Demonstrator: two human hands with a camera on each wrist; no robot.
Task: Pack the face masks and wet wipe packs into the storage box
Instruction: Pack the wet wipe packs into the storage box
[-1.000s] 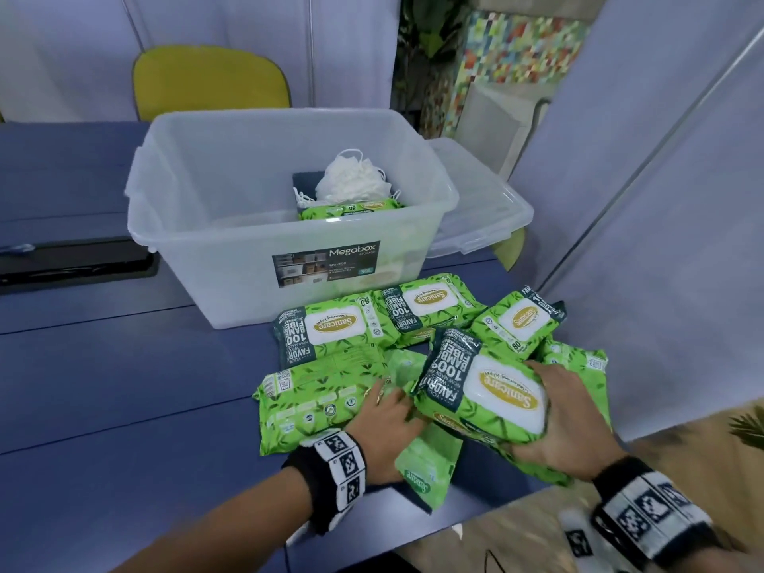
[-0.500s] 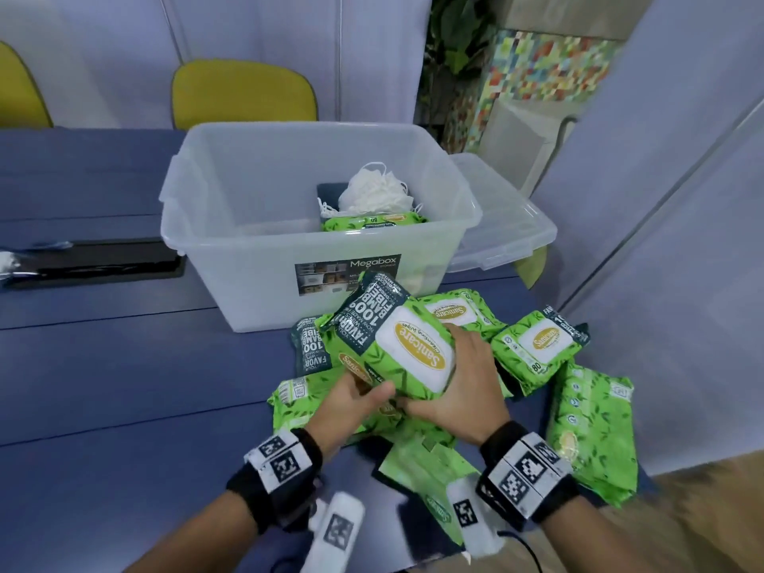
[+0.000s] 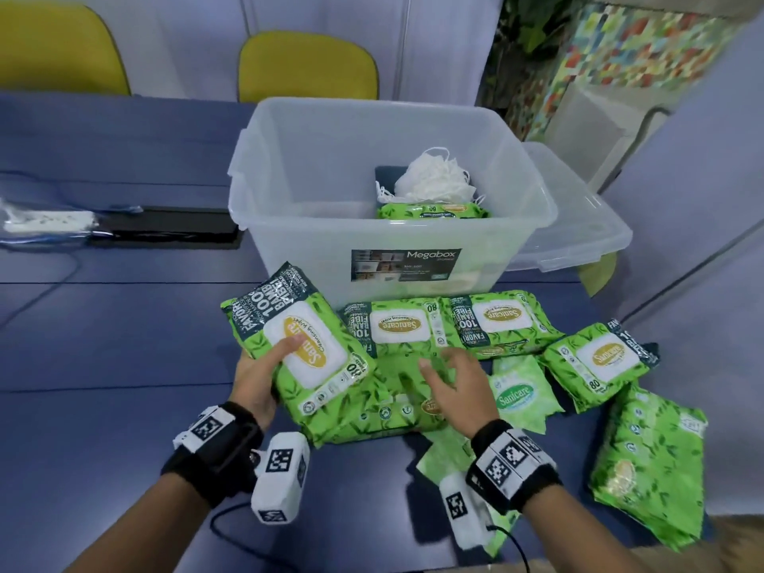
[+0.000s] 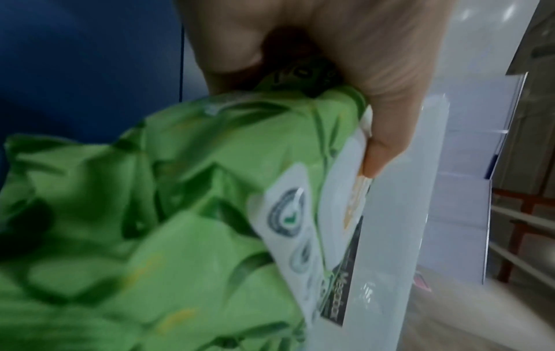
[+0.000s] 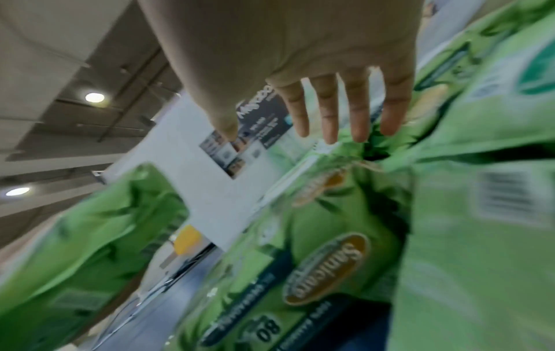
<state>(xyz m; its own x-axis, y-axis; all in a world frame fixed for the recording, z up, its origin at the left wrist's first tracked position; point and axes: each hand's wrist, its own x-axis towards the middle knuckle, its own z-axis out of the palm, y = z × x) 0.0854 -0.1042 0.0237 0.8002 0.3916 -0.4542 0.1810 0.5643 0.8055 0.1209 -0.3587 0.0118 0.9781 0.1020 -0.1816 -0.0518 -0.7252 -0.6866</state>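
Note:
My left hand [image 3: 264,366] grips a green wet wipe pack [image 3: 297,345] by its near left edge, thumb on its white lid, tilted up above the pile; the left wrist view shows the same pack [image 4: 210,190] pinched between thumb and fingers [image 4: 387,133]. My right hand [image 3: 450,378] hovers open, fingers [image 5: 330,114] spread, over several more green packs [image 3: 397,399] lying in front of the clear storage box [image 3: 289,225]. Inside the box lie one wipe pack [image 3: 430,210] and white face masks [image 3: 430,179] on top of it.
The box lid [image 3: 587,225] leans behind the box on the right. A black slot with a power strip [image 3: 53,221] sits at the far left of the blue table [image 3: 103,386]. Two yellow chairs [image 3: 306,64] stand behind. The table edge runs close on the right.
The pack held in both hands has moved left and now stays in the left hand alone. The right hand let go and came back over the pile.

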